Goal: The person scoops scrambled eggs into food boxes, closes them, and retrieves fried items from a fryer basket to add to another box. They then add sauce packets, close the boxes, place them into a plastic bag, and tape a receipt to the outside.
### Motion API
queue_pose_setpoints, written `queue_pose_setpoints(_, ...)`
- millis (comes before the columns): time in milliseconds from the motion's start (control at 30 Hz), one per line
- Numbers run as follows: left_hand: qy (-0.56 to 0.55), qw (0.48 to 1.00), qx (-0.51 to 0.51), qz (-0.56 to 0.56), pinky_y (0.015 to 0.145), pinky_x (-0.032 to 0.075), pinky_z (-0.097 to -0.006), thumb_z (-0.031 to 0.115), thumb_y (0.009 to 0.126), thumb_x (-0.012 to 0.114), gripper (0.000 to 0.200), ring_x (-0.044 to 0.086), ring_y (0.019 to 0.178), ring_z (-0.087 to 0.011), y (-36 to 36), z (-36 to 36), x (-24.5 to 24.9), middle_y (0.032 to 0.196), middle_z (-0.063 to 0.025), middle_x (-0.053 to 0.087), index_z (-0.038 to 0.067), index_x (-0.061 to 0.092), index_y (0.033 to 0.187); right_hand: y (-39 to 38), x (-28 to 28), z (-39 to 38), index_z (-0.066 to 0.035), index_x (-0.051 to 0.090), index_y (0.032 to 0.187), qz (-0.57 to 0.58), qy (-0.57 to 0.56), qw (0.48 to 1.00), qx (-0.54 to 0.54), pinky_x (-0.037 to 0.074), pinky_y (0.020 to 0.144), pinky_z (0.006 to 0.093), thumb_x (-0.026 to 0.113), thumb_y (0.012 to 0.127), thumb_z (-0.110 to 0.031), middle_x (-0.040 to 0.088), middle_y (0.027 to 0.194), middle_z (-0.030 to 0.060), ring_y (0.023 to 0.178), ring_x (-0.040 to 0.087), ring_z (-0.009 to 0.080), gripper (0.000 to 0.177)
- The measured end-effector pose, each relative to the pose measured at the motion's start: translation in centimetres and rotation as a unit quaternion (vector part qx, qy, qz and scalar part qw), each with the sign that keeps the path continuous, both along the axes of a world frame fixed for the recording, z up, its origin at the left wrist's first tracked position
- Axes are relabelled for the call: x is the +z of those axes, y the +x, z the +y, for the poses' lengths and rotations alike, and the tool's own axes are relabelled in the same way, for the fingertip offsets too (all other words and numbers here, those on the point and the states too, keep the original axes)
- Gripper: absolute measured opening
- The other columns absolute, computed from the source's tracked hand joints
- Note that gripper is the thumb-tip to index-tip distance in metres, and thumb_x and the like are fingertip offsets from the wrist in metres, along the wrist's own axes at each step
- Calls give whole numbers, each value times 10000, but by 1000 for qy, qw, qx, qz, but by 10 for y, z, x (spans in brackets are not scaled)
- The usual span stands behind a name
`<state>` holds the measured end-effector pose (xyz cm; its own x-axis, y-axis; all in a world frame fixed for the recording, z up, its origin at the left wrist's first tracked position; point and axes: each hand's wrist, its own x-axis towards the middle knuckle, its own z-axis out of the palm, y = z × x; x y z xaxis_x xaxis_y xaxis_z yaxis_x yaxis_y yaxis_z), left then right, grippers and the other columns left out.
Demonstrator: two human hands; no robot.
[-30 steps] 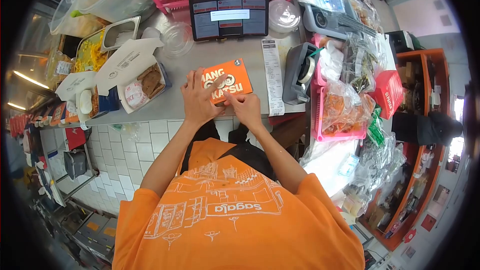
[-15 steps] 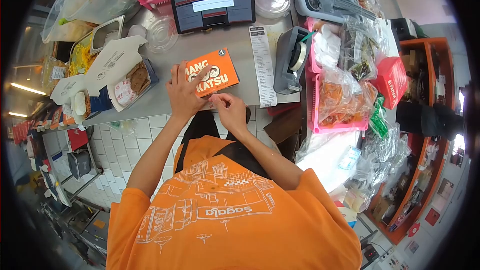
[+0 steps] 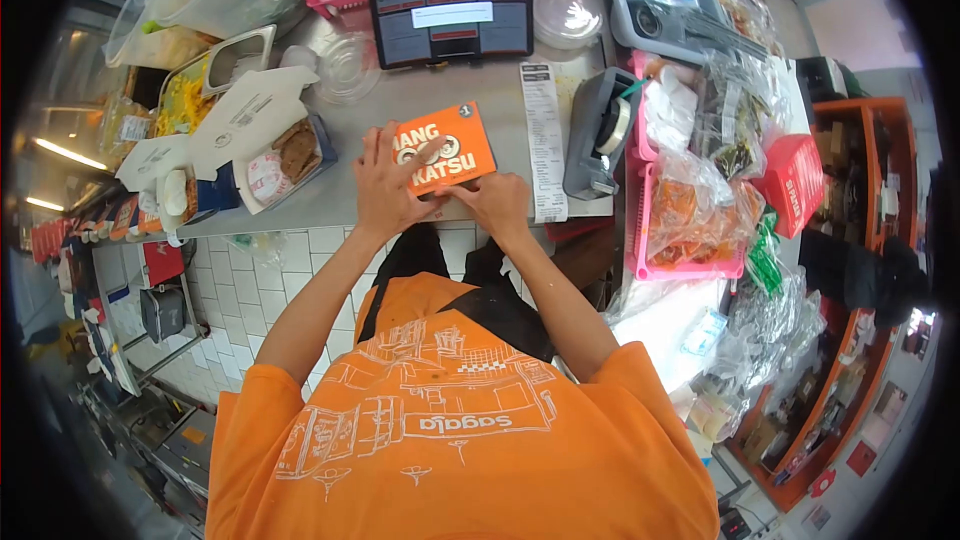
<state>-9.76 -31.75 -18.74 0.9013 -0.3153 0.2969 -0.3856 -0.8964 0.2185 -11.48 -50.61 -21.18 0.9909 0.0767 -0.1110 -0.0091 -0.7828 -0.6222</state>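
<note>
An orange box with white lettering lies closed on the metal counter. My left hand rests on its left side, fingers spread over the lid and thumb near the front edge. At the box's front right corner is my right hand, its fingers curled and the thumb pointing in toward the left thumb. Whatever the right fingers hold, if anything, is hidden. A long printed receipt lies just right of the box.
Behind the box stands a tablet. Open food boxes sit at the left. On the right are a tape dispenser, a pink basket with bagged food and a red box. Clear round lids lie at the back.
The view has shifted, so the counter items appear farther right. My right hand has moved from just in front of the box to its front right corner, with its thumb against the front edge.
</note>
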Motion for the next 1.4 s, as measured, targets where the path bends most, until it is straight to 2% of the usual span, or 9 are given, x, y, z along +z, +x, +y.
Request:
queue_pose_setpoints(533,-186,966,178,15,1065,265,-510,375,942,578,360,420,1310,-309,-100,33,12,1401,-60,507,253,647,1274,-32,76,28,4,705,826,178,145,951,209,477,591,359,665,914,-320,680,692,156,580,624,223,339)
queue_pose_setpoints(667,-435,787,410,150,748,495,-470,267,915,616,222,634,836,-372,-263,89,-61,824,-142,676,70,717,930,-29,68,90,-1,694,971,181,191,911,317,504,659,324,666,921,-272,700,766,125,683,655,174,277)
queue_pose_setpoints(700,-240,859,423,158,761,513,-494,176,893,589,173,643,858,-398,-328,107,-98,835,-158,688,43,694,862,-31,73,100,-1,694,971,185,190,898,350,504,659,324,666,921,-272,700,766,125,683,655,174,277)
queue_pose_setpoints(900,-100,405,855,308,776,547,-468,175,847,561,222,689,923,-329,-648,17,-273,969,-197,712,64,753,870,-54,83,198,3,602,1152,302,224,800,467,513,672,254,591,985,-156,703,914,114,757,653,150,231)
queue_pose_setpoints(933,-309,130,876,347,908,505,-506,236,861,563,337,650,1099,-382,-644,4,-252,1194,-188,669,35,683,1104,-65,92,218,3,602,1152,300,215,780,506,513,672,254,591,985,-156,703,914,114,757,653,150,231)
queue_pose_setpoints(1133,-379,193,809,406,1010,378,-572,365,904,516,406,639,1153,-338,-630,24,-225,1266,-141,660,86,697,1137,-143,89,363,6,581,1180,375,192,697,580,528,647,262,595,997,-210,699,893,94,735,642,131,283)
queue_pose_setpoints(1300,-374,381,756,378,917,452,-454,397,931,513,402,659,1065,-300,-711,151,-253,1206,-138,682,94,698,1119,-184,-153,484,-45,609,1185,420,117,721,539,519,685,251,602,996,-244,672,951,20,820,640,124,275)
queue_pose_setpoints(1367,-386,501,655,413,880,482,-406,411,942,512,403,666,1030,-284,-694,176,-286,1182,-137,691,97,699,1112,-161,-268,452,-35,696,943,105,-176,674,710,549,775,392,582,875,-178,705,963,137,859,680,304,195)
queue_pose_setpoints(1400,-452,414,703,362,845,493,-344,437,955,550,418,650,985,-241,-696,201,-289,1142,-135,696,67,696,1081,-163,-290,426,-39,697,816,202,-304,746,557,537,827,432,593,825,-222,707,938,163,870,665,372,210)
